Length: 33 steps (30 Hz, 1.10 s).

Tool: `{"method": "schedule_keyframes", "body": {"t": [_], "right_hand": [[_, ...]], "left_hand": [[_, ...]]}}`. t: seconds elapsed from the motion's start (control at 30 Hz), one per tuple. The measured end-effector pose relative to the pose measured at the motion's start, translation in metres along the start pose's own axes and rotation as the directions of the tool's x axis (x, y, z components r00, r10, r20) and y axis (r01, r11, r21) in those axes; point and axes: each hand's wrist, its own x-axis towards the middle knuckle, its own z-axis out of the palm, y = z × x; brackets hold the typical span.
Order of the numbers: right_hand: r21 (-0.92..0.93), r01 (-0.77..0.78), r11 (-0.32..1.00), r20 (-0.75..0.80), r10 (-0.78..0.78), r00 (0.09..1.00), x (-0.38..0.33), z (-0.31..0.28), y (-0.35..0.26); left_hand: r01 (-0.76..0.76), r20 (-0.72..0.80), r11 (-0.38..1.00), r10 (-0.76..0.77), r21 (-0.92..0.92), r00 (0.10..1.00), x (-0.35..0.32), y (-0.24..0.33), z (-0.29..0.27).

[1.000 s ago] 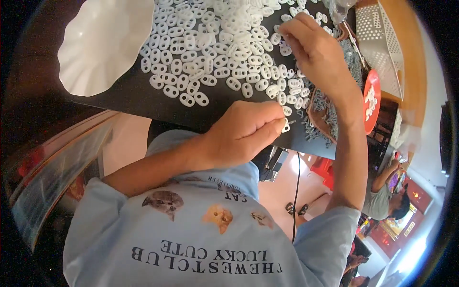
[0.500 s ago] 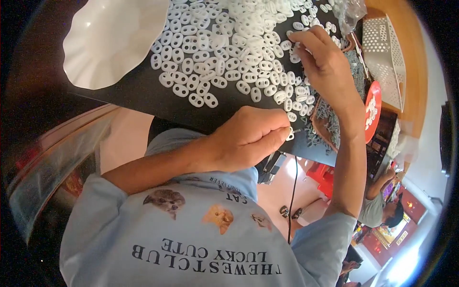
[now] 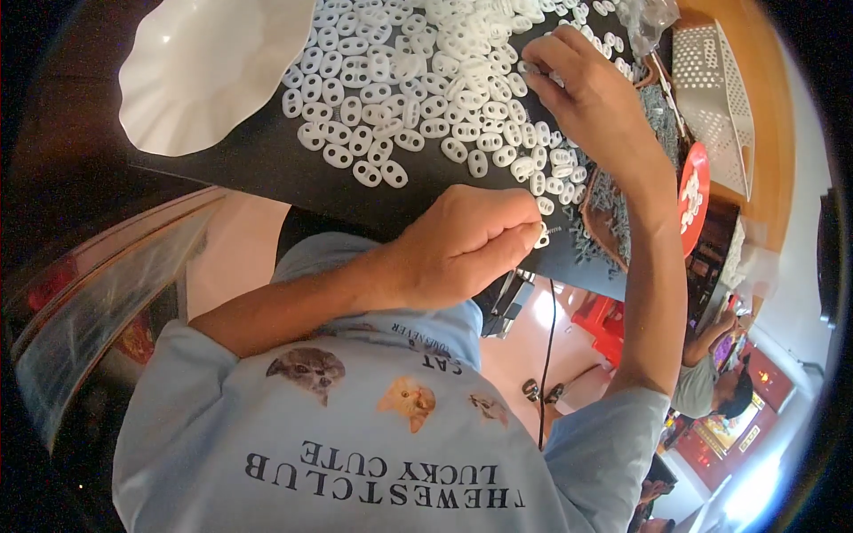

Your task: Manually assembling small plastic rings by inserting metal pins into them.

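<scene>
My left hand (image 3: 471,249) is closed near the table's front edge. It pinches a small white oval plastic piece with two holes (image 3: 542,236) between thumb and forefinger, and a thin metal spring (image 3: 555,230) sticks out beside it. Farther off, my right hand (image 3: 593,102) reaches over the right side of a large spread of similar white two-hole pieces (image 3: 426,98). Thumb and forefinger there are drawn close together at the pile's edge; whatever is between the tips is too small to make out. Below that wrist lies a heap of small blue-grey parts (image 3: 606,218) in a brown-rimmed holder.
A white scalloped dish (image 3: 209,80) stands at the left on the black tabletop (image 3: 258,164). To the right are a red plate (image 3: 696,191) with white pieces, a perforated white basket (image 3: 711,98) and a clear plastic bag (image 3: 647,22). Another person (image 3: 715,386) sits beyond, at lower right.
My right hand has moved slightly away from me and left, its fingertips drawing closer together. The left hand keeps its pinch on the white piece, almost still.
</scene>
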Motion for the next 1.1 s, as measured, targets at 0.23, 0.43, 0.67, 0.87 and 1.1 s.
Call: {"method": "schedule_keyframes", "body": {"t": [0.23,0.43,0.67,0.87,1.1], "right_hand": [[0.046,-0.066,0.997,0.005,0.066,0.998,0.002,0.004,-0.002],[0.405,-0.289,0.868,-0.045,0.334,0.941,-0.02,-0.007,-0.017],[0.928,-0.353,0.117,0.223,0.583,0.781,-0.065,-0.006,-0.086],[0.907,-0.395,0.146,0.236,0.601,0.764,-0.093,-0.011,-0.092],[0.88,-0.428,0.208,0.231,0.6,0.766,-0.102,-0.023,-0.088]], "left_hand": [[-0.023,0.002,0.999,0.023,0.037,1.0,-0.001,0.0,-0.001],[-0.076,-0.016,0.996,0.077,0.038,0.997,-0.002,-0.005,0.002],[-0.086,-0.059,0.991,0.08,-0.104,0.995,-0.006,-0.002,0.003],[-0.021,-0.026,0.989,0.018,-0.145,1.0,-0.006,-0.002,0.0],[0.013,-0.007,0.986,-0.014,-0.163,1.0,-0.006,0.001,0.002]]}}
